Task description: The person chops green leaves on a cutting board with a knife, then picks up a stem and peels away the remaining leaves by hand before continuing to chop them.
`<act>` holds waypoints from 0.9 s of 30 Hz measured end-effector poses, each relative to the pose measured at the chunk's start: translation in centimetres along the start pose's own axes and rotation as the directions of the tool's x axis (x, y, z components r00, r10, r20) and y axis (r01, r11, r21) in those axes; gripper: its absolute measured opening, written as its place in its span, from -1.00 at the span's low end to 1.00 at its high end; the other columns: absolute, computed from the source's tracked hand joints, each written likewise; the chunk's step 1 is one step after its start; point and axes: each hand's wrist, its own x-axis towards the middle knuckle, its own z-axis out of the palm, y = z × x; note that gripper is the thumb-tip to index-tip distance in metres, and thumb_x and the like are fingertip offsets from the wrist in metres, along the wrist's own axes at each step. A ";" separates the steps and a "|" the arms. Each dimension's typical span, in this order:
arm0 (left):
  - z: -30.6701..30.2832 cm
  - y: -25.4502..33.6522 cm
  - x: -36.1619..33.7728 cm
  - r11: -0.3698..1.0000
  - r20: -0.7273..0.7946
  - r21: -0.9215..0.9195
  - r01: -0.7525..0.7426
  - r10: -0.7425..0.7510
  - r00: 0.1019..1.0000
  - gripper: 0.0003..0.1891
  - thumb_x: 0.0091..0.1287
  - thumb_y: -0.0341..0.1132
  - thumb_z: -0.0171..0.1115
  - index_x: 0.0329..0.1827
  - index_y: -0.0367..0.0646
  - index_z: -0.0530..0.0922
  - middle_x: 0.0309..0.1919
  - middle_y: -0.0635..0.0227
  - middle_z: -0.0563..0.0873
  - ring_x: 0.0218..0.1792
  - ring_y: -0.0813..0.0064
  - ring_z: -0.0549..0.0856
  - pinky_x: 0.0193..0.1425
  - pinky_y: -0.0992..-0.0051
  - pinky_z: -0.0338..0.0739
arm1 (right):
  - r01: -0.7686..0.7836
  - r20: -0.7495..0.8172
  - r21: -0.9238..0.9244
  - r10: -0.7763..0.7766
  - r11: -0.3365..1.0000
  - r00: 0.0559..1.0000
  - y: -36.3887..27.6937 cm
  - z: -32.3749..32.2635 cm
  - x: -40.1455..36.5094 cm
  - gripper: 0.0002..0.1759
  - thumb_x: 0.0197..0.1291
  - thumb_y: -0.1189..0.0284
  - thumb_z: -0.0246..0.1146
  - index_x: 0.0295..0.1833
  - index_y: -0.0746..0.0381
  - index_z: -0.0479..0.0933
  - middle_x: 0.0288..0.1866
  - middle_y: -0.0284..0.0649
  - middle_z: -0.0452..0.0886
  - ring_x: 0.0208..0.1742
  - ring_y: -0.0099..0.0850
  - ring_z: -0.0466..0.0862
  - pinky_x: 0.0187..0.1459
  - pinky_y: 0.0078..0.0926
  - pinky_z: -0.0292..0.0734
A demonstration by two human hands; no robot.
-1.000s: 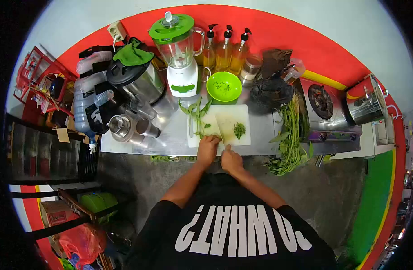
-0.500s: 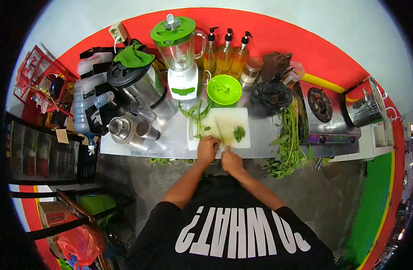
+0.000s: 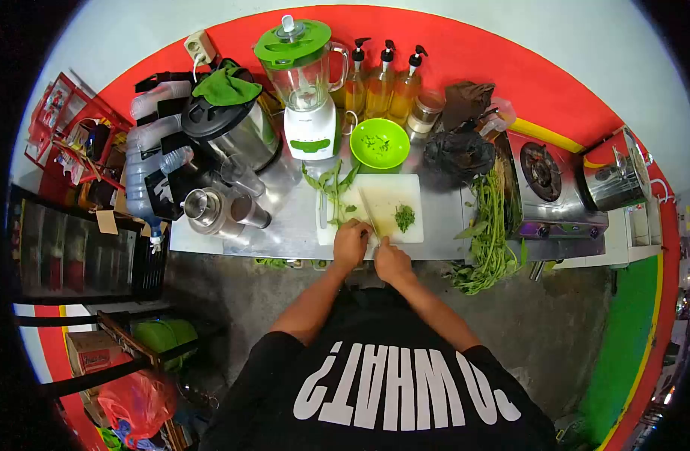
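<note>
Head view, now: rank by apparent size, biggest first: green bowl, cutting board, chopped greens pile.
1. Cutting board
2. Green bowl
3. Chopped greens pile

The gaps are clear in this view.

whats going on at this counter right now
A person is working on greens with a knife at a white cutting board. The right hand grips the knife, and the left hand is beside it at the board's near edge. Leafy stems lie left of the blade, a chopped pile right of it. Beyond the board, a green bowl holds some green bits.
</note>
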 end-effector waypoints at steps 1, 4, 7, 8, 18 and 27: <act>0.0 0.1 -0.1 1.000 -0.019 0.021 0.007 -0.006 1.000 -0.86 0.13 -0.53 0.38 -0.25 -0.14 0.72 -0.26 0.16 0.72 -0.13 0.03 0.70 0.02 0.13 0.58 | 0.018 0.016 -0.019 -0.017 1.000 1.000 -0.1 -0.3 -0.1 -0.53 0.48 0.24 0.03 0.18 0.48 0.33 -0.13 0.31 0.70 -0.09 0.29 0.71 0.01 0.22 0.58; -0.5 0.5 -0.1 0.999 0.003 -0.029 0.035 -0.035 0.999 -0.86 0.12 -0.55 0.38 -0.27 -0.15 0.69 -0.26 0.14 0.70 -0.12 0.03 0.69 0.01 0.13 0.57 | 0.010 0.044 -0.023 -0.009 1.000 0.999 -0.5 0.0 -0.4 -0.53 0.47 0.26 0.04 0.19 0.49 0.33 -0.10 0.30 0.70 -0.07 0.28 0.71 0.01 0.20 0.58; -0.1 0.1 -0.1 1.000 -0.013 -0.017 0.025 -0.026 1.000 -0.85 0.11 -0.58 0.35 -0.28 -0.17 0.67 -0.29 0.11 0.67 -0.14 0.01 0.68 -0.01 0.12 0.55 | -0.051 0.095 -0.029 0.054 0.998 0.994 -1.1 0.2 -0.4 -0.53 0.47 0.27 0.06 0.20 0.49 0.32 -0.04 0.29 0.69 -0.03 0.25 0.71 0.01 0.17 0.60; 0.1 -0.2 -0.2 0.998 0.002 -0.054 0.036 -0.036 0.999 -0.85 0.11 -0.58 0.35 -0.28 -0.17 0.67 -0.30 0.10 0.66 -0.14 0.00 0.67 -0.02 0.12 0.54 | -0.054 0.094 -0.044 0.058 0.998 0.994 -1.1 0.4 -0.1 -0.53 0.47 0.27 0.05 0.21 0.48 0.32 -0.03 0.29 0.69 -0.02 0.25 0.71 0.01 0.16 0.60; 0.1 -0.4 -0.7 0.999 -0.033 -0.036 0.039 -0.040 0.999 -0.88 0.20 -0.51 0.39 -0.24 -0.23 0.63 -0.22 0.10 0.63 -0.15 -0.07 0.65 -0.05 0.09 0.54 | -0.049 0.063 0.004 0.048 0.999 0.997 -0.7 1.2 0.2 -0.54 0.50 0.26 0.02 0.23 0.46 0.32 -0.06 0.28 0.69 -0.04 0.27 0.71 0.04 0.22 0.57; -0.6 -0.8 -1.4 0.999 -0.015 0.009 -0.043 0.043 0.999 -0.85 0.21 -0.47 0.37 -0.16 -0.18 0.74 -0.17 0.20 0.68 -0.11 0.03 0.67 0.04 0.16 0.59 | 0.079 0.070 -0.053 -0.075 0.995 0.995 -1.2 -1.0 0.0 -0.53 0.44 0.29 0.06 0.21 0.50 0.32 -0.10 0.31 0.69 -0.07 0.28 0.72 0.02 0.16 0.60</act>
